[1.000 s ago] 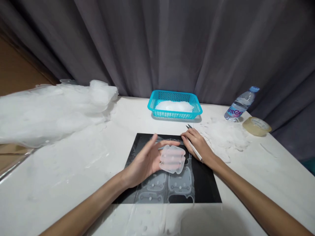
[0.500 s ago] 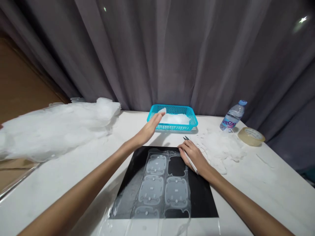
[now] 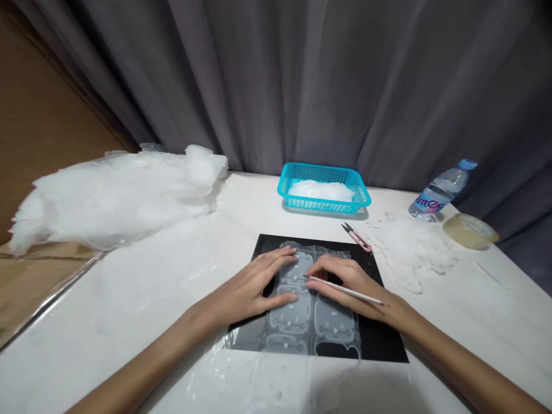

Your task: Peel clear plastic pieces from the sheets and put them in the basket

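A translucent molded sheet (image 3: 291, 310) with rounded rectangular pieces and cut-out gaps lies over a black mat (image 3: 382, 339). My left hand (image 3: 263, 279) rests on the sheet's left side, fingers spread. In my right hand (image 3: 345, 282) is a thin white stick-like tool (image 3: 349, 292) with a dark tip, pinched between thumb and fingers. Its tip is at the upper left piece of the sheet. Pink-handled thread snips (image 3: 357, 237) lie at the mat's upper right edge, just beyond my right hand.
A blue basket (image 3: 325, 205) holding white translucent pieces stands at the back. On the left is a large white heap of sheets (image 3: 129, 195). White scraps (image 3: 414, 247), a water bottle (image 3: 442, 192) and a tape roll (image 3: 470, 231) sit on the right. Cardboard (image 3: 43, 115) stands at far left.
My left hand has come back from the basket onto the sheet. My right hand has moved down and left, bringing the tool's tip to a piece. The view has shifted.
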Tool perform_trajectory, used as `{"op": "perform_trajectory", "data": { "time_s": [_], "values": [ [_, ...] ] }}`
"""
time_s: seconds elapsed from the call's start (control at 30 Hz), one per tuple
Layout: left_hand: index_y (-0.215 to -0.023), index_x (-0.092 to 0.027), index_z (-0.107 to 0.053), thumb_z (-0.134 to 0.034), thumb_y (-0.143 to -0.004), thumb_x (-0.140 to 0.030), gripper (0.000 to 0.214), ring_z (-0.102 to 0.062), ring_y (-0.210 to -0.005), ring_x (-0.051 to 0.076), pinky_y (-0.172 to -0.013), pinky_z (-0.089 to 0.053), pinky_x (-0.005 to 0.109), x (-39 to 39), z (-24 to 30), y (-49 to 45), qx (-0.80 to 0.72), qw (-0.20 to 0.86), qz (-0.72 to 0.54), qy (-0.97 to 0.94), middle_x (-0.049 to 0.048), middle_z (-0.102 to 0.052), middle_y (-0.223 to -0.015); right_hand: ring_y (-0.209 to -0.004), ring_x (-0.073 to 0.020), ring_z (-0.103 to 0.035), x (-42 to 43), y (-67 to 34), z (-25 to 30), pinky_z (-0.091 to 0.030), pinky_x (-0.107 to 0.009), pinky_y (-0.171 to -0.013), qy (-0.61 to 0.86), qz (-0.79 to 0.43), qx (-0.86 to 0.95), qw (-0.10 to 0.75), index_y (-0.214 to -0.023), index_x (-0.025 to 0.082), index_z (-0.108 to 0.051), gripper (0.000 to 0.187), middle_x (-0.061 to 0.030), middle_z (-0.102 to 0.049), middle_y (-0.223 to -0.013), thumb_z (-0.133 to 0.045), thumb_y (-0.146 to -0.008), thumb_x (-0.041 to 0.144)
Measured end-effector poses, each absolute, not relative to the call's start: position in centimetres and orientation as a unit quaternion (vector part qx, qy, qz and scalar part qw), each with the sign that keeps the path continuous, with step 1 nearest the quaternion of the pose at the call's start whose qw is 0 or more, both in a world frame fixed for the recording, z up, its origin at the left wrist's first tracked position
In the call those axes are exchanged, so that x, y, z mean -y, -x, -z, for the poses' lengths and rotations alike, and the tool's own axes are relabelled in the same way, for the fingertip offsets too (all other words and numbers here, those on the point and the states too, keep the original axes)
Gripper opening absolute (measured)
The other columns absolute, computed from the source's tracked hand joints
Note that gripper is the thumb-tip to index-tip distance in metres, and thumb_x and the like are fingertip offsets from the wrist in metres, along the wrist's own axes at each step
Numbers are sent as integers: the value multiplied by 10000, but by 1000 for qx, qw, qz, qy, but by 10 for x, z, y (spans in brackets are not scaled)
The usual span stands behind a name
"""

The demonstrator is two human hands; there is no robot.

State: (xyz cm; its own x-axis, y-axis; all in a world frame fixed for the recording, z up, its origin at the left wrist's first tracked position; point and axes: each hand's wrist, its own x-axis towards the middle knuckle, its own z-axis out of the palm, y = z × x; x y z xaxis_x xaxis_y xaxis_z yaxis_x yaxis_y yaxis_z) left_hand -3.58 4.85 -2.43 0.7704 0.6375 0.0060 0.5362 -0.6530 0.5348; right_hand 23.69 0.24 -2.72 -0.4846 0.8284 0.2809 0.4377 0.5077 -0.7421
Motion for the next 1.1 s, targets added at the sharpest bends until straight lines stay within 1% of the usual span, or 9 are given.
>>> {"op": "perform_trajectory", "data": {
  "time_s": [0.1, 0.3, 0.4, 0.53, 0.6, 0.7, 0.9, 1.03, 1.1],
  "values": [
    [-1591, -275, -372, -595, -981, -620, 736, -367, -1545, 317, -1246, -362, 510, -47, 26, 33, -315, 252, -108, -908, 107, -404, -1672, -896, -159, -640, 3, -227, 30, -518, -285, -819, 366, -324, 818, 303, -1041, 215, -666, 110, -17, -653, -961, -617, -1033, 314],
    [-1621, -256, -344, -631, -947, -639, 827, -367, -1543, 346, -1250, -329, 519, -47, 33, 35, -306, 269, -132, -904, 125, -404, -1671, -996, -195, -639, 5, -225, 40, -526, -346, -903, 349, -274, 843, 302, -1071, 223, -647, 82, -46, -685, -1028, -584, -1049, 272],
    [-1622, -240, -349, -627, -939, -659, 848, -363, -1544, 353, -1252, -317, 515, -46, 33, 34, -311, 270, -129, -902, 131, -403, -1671, -997, -205, -647, 5, -223, 42, -538, -362, -902, 351, -257, 846, 308, -1091, 228, -650, 101, -54, -696, -1033, -572, -1055, 281],
    [-1615, -257, -362, -643, -925, -663, 849, -383, -1530, 366, -1243, -323, 519, -46, 31, 31, -321, 285, -136, -893, 125, -433, -1654, -991, -203, -646, 4, -220, 44, -537, -359, -904, 350, -241, 852, 306, -1079, 223, -646, 96, -50, -694, -1026, -568, -1057, 275],
    [-1613, -260, -358, -665, -901, -675, 880, -415, -1507, 379, -1224, -347, 525, -47, 32, 30, -332, 293, -139, -886, 128, -449, -1642, -976, -200, -643, 4, -218, 44, -536, -353, -892, 347, -214, 861, 305, -1074, 213, -637, 87, -52, -691, -1013, -565, -1058, 260],
    [-1612, -263, -341, -694, -861, -702, 939, -445, -1482, 385, -1193, -384, 518, -50, 34, 30, -347, 301, -138, -877, 133, -460, -1631, -910, -198, -642, 6, -214, 44, -539, -348, -850, 341, -133, 879, 305, -1031, 195, -621, 101, -66, -689, -971, -533, -1066, 230],
    [-1614, -265, -319, -677, -871, -707, 936, -410, -1508, 364, -1204, -373, 495, -50, 34, 31, -336, 307, -134, -880, 133, -441, -1640, -766, -175, -607, 10, -215, 45, -518, -300, -717, 331, -8, 908, 259, -892, 195, -586, 216, -48, -653, -840, -473, -1075, 176],
    [-1621, -270, -300, -666, -876, -711, 940, -378, -1525, 379, -1212, -356, 517, -49, 32, 30, -338, 313, -124, -879, 147, -417, -1652, -759, -182, -622, 7, -212, 50, -532, -313, -727, 323, 31, 908, 264, -891, 193, -601, 241, -48, -657, -828, -460, -1086, 203],
    [-1622, -268, -282, -645, -887, -719, 936, -361, -1535, 375, -1217, -350, 519, -49, 32, 30, -341, 311, -114, -880, 153, -396, -1662, -811, -197, -649, 5, -209, 51, -556, -329, -772, 333, 21, 909, 250, -954, 193, -623, 220, -59, -672, -872, -458, -1091, 241]
  ]
}}
